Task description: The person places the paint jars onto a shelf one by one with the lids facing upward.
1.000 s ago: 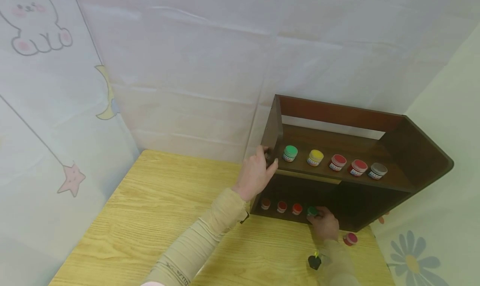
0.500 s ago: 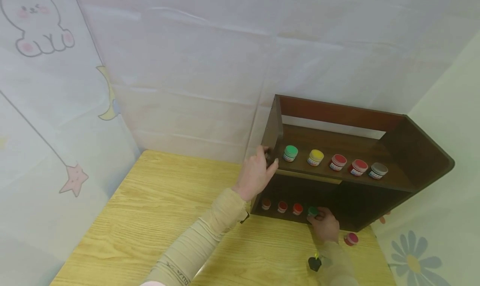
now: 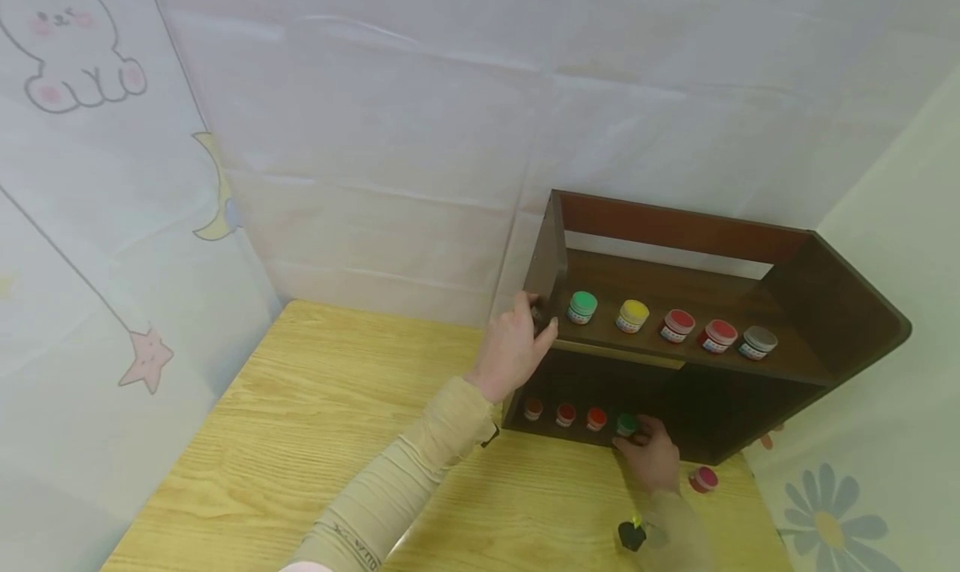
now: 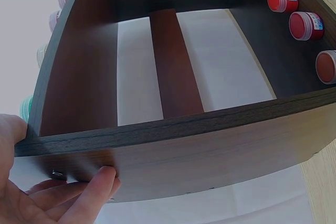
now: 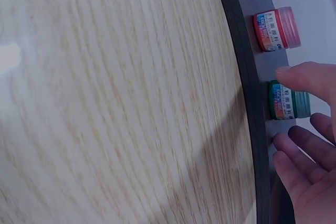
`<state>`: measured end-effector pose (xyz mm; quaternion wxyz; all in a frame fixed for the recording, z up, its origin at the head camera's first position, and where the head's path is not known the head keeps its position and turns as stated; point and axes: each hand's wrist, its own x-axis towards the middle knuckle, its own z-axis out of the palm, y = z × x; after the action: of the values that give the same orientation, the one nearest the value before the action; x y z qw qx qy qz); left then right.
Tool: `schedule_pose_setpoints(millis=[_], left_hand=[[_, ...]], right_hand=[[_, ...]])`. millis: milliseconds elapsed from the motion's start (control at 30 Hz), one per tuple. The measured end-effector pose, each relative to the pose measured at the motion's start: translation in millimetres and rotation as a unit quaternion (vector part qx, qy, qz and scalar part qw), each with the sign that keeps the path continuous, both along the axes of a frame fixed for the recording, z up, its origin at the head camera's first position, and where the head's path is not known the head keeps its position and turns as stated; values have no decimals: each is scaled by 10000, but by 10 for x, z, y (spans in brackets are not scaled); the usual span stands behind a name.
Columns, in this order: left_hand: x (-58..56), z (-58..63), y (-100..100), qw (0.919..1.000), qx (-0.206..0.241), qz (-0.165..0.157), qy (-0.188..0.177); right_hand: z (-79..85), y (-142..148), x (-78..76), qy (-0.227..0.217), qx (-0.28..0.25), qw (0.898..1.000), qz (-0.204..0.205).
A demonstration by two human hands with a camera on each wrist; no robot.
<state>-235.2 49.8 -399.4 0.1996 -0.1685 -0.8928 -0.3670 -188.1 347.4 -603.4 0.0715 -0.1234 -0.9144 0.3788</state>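
My left hand point(image 3: 510, 351) grips the left side panel of a dark brown wooden shelf point(image 4: 210, 121), thumb at the front edge and fingers on the outer face. On the lower level, a green paint jar point(image 5: 283, 100) stands upright at the right end of a row. My right hand point(image 5: 315, 174) is spread around it, thumb on one side and fingers on the other, with gaps showing between them and the jar. Left of it in the head view are a red jar point(image 3: 596, 418), a dark red jar point(image 3: 566, 414) and a brown jar point(image 3: 533, 408).
On the upper level stand a light green jar point(image 3: 581, 307), a yellow jar point(image 3: 632, 315), two red jars and a grey jar point(image 3: 757, 343). A magenta jar point(image 3: 703, 479) sits on the wooden table point(image 3: 322, 422) by the shelf's right front corner. Printed cloth walls rise behind.
The right hand's fingers have loosened slightly from the green jar, and its forearm has shifted a little toward the person. The left hand keeps its grip on the shelf.
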Motion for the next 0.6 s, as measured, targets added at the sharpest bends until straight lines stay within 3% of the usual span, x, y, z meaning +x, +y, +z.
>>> schedule_pose_setpoints(millis=[600], left_hand=[[6, -5, 4, 9999, 87, -14, 127]], right_hand=[[361, 35, 174, 260, 26, 9994, -214]])
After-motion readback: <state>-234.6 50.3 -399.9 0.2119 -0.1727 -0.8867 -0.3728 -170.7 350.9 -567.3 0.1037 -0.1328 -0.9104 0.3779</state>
